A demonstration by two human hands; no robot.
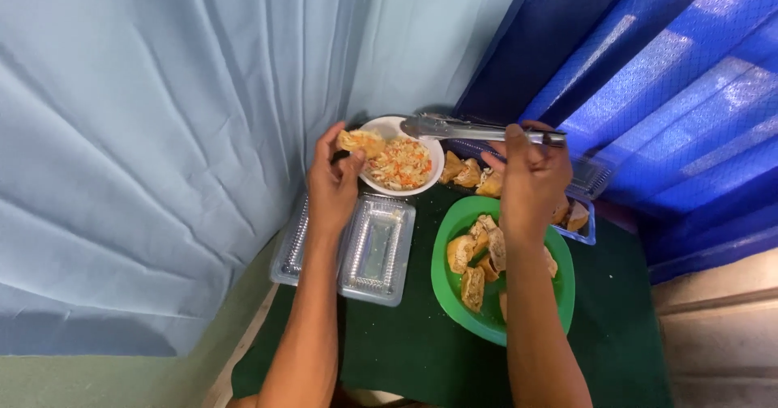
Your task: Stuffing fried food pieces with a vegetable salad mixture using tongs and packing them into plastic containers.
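Fingers of our left hand (332, 183) pinch a filled pastry (361, 141) over the white bowl (421, 183) at the table's far edge, right hand (531, 177) gripping tongs (478, 130); several on the green plate (447, 285) look stuffed already.

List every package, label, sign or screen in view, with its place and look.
Open clear plastic clamshell container: rectangular, ribbed, empty, lying on the green cloth below the left hand.
Second clear plastic container: behind the green plate, under the right hand, holding fried pieces.
No labels, signs or screens show.

A pale blue curtain (162, 132) hangs from nine to twelve o'clock; sunlit deep blue netting (673, 84) at two; dark green table (405, 351) at six
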